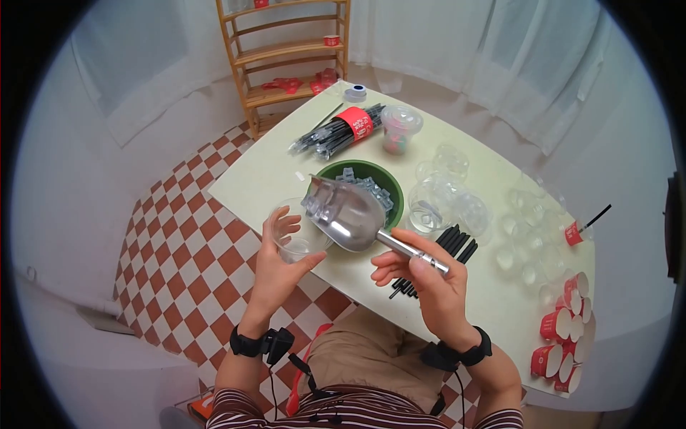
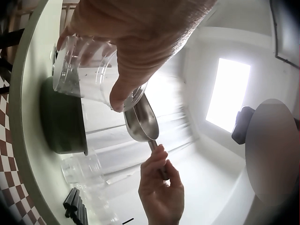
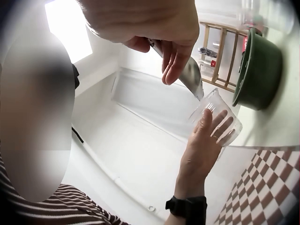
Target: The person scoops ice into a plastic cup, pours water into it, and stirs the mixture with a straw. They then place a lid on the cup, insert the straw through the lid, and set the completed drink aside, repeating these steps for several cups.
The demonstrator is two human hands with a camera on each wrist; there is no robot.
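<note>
My left hand [image 1: 280, 252] grips a clear plastic cup [image 1: 296, 230] at the table's near-left edge, tilted toward the scoop; the cup [image 2: 86, 75] shows close in the left wrist view and the cup [image 3: 216, 116] in the right wrist view. My right hand [image 1: 421, 275] holds the handle of a metal scoop [image 1: 343, 214] loaded with clear ice-like cubes, its mouth over the cup's rim. Behind them stands a green bowl [image 1: 391, 187] holding more cubes. The scoop [image 2: 142, 121] hangs just past the cup.
Black straws [image 1: 450, 247] lie by my right hand. A wrapped straw bundle [image 1: 336, 132], a lidded cup [image 1: 400, 129] and several empty clear cups [image 1: 457, 200] fill the table [image 1: 257, 179]. Red paper cups [image 1: 564, 329] lie far right. A wooden shelf [image 1: 286, 53] stands behind.
</note>
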